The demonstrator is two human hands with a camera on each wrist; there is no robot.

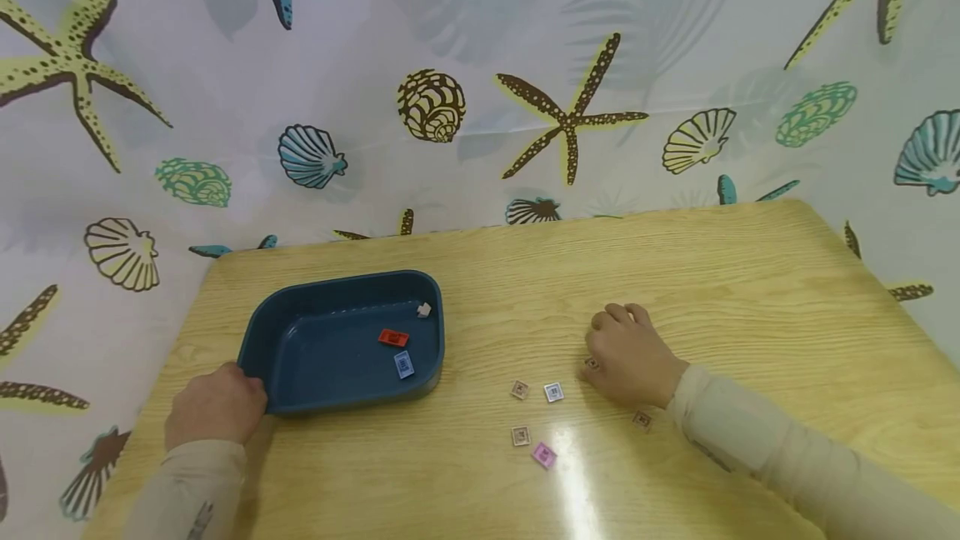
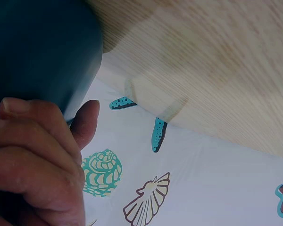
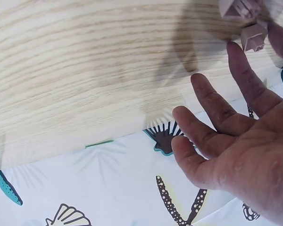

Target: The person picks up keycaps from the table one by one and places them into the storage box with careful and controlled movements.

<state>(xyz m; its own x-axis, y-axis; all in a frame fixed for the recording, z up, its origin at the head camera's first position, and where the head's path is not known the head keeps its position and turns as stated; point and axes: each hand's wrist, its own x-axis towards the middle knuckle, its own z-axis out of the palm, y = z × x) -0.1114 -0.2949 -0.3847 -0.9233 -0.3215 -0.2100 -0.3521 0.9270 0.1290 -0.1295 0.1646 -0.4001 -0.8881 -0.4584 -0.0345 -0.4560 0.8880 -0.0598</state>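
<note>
My left hand grips the near left corner of a dark blue tray; in the left wrist view its fingers are curled at the tray's wall. Inside the tray lie a red piece, a blue piece and a small white piece. Over the table to the right, my right hand pinches a small brownish square piece between thumb and index finger. Its other fingers are loosely extended. A second pale piece is close by in the right wrist view.
Between the tray and my right hand, small square pieces lie on the wooden table: two brown, one white, one pink. Another brown piece lies by my right wrist. A shell-patterned cloth hangs behind the table.
</note>
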